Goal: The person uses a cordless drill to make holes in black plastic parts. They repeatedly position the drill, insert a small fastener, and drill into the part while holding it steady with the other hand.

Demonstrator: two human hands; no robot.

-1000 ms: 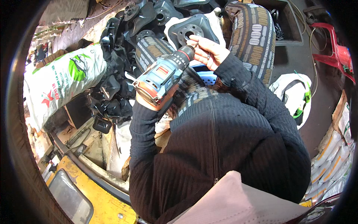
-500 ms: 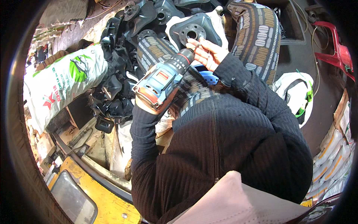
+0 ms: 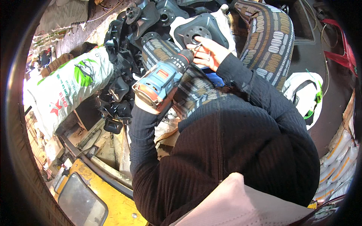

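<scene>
Grasping a blue cordless drill (image 3: 163,80) in the left hand (image 3: 148,107) at eleven o'clock from centre, aiming the chuck (image 3: 184,57) between one and two o'clock. Curling the right hand (image 3: 212,54) beside the chuck's tip at one o'clock, too obscured to tell whether pinching anything, near a dark flanged part (image 3: 209,30) just past twelve.

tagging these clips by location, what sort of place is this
Probably a small workshop or assembly area: there's a blue power drill in use, a heap of black flanged parts, and white packed bags stacked at the right edge.
</scene>
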